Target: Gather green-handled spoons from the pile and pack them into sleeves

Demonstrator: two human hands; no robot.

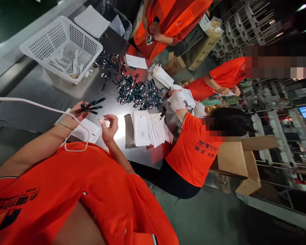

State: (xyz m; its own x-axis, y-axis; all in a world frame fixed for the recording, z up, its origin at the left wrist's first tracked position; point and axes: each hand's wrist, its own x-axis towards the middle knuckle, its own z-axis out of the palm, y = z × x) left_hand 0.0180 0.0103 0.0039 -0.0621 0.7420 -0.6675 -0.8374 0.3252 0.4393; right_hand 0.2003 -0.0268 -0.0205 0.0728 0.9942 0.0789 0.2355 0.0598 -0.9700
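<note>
Left hand [75,115] clamps a bunch of dark-handled spoons [93,105] over white sleeves [85,131]; right hand [109,126] half-curled, empty.

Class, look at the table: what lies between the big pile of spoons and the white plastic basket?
In the head view, a few loose dark-handled spoons lie scattered on the bare metal table between the spoon pile and the white basket.

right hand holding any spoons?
No: the right hand is bare with fingers curled over the table, while the left hand grips the bunch of dark-handled spoons.
</note>
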